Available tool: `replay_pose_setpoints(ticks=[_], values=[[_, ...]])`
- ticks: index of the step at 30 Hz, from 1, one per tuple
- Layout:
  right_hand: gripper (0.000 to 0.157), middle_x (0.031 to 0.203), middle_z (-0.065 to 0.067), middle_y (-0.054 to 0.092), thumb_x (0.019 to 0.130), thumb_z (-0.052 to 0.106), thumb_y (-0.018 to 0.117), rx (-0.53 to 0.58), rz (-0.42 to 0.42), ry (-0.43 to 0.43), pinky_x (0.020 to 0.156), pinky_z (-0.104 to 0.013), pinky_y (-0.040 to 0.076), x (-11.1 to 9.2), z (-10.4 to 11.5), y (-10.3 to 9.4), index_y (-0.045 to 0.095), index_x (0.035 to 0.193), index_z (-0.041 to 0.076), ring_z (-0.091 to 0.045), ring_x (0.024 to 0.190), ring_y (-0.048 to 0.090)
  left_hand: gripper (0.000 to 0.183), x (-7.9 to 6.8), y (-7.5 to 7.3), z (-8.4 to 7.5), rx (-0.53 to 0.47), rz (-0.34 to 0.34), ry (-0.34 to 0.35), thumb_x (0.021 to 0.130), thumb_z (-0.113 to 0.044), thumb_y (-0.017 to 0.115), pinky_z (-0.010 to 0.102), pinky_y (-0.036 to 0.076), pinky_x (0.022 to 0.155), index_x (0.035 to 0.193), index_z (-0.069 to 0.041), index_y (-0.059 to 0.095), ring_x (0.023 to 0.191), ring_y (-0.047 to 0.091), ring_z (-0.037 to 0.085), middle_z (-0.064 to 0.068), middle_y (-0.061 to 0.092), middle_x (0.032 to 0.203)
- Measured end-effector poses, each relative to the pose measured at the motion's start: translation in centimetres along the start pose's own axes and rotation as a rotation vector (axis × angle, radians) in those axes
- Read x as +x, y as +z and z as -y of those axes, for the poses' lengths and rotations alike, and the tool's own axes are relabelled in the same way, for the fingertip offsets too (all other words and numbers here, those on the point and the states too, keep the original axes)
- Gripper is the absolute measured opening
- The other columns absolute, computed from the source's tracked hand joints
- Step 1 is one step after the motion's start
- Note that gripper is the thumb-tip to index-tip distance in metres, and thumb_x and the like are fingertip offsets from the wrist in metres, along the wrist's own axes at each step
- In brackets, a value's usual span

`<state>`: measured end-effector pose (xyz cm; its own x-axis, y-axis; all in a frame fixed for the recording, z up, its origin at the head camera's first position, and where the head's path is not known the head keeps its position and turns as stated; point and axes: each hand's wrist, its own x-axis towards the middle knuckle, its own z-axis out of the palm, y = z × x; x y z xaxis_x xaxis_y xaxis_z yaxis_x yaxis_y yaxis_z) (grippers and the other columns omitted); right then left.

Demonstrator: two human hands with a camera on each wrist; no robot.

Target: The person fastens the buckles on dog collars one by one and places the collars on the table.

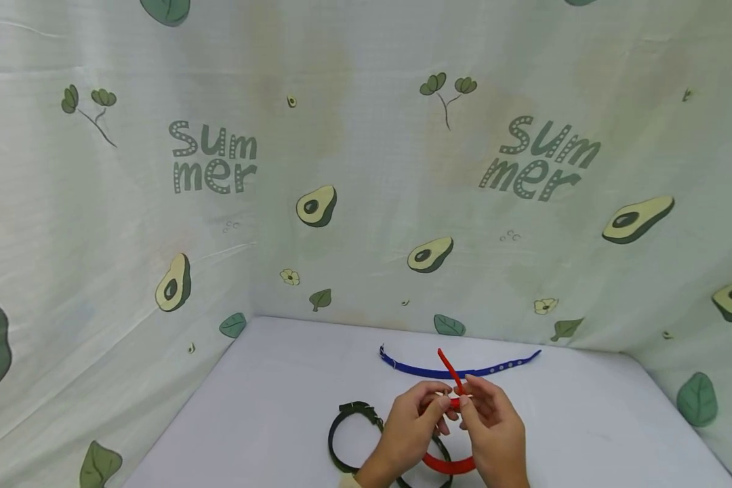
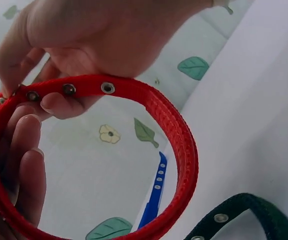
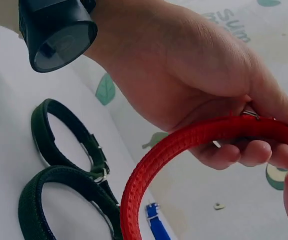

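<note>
Both hands hold a red collar (image 1: 449,466) with a row of metal eyelets, its strap bent into a loop. My left hand (image 1: 409,423) pinches it near a metal piece, seen at the left fingers (image 3: 257,151) in the right wrist view. My right hand (image 1: 494,427) grips the eyelet end between thumb and fingers, facing the left hand. The strap tip sticks up above the hands in the head view. In the left wrist view the red collar (image 2: 186,160) hangs below the right hand (image 2: 99,40). Fingers partly hide where the ends meet.
Dark green collars (image 1: 332,440) lie looped on the white table (image 1: 268,407), partly behind the left arm. A blue collar (image 1: 427,372) is stretched out beyond the hands. A patterned curtain (image 1: 366,149) surrounds the table's back and sides.
</note>
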<state>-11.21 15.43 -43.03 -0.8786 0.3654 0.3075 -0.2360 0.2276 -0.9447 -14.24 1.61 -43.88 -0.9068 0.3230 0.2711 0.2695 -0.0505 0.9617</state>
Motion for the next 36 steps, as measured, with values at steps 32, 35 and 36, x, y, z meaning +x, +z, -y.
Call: replay_pose_setpoints(ticks=[32, 35, 36], values=[[0.045, 0.101, -0.004, 0.068, 0.089, -0.01, 0.068, -0.101, 0.036, -0.239, 0.064, -0.022, 0.056, -0.3, 0.23, -0.5, 0.062, 0.128, 0.01, -0.011, 0.073, 0.066, 0.025, -0.29, -0.57, -0.75, -0.288, 0.12, -0.092, 0.094, -0.012, 0.071, 0.021, 0.054, 0.064, 0.113, 0.0, 0.06, 0.069, 0.064, 0.01, 0.002, 0.07, 0.087], [0.053, 0.102, -0.004, 0.069, 0.085, -0.015, 0.066, -0.137, 0.027, -0.276, 0.065, -0.021, 0.056, -0.16, 0.37, -0.73, 0.063, 0.13, 0.012, -0.01, 0.075, 0.068, 0.027, -0.24, -0.54, -0.79, -0.289, 0.121, -0.082, 0.094, -0.01, 0.07, 0.02, 0.054, 0.064, 0.114, 0.003, 0.059, 0.069, 0.063, 0.009, 0.001, 0.068, 0.086], [0.054, 0.102, -0.004, 0.069, 0.085, -0.015, 0.066, -0.152, 0.023, -0.276, 0.065, -0.021, 0.056, -0.13, 0.43, -0.8, 0.063, 0.131, 0.013, -0.009, 0.076, 0.068, 0.027, -0.24, -0.53, -0.8, -0.281, 0.117, -0.081, 0.094, -0.01, 0.07, 0.02, 0.054, 0.064, 0.115, 0.003, 0.059, 0.069, 0.063, 0.01, 0.0, 0.067, 0.085]])
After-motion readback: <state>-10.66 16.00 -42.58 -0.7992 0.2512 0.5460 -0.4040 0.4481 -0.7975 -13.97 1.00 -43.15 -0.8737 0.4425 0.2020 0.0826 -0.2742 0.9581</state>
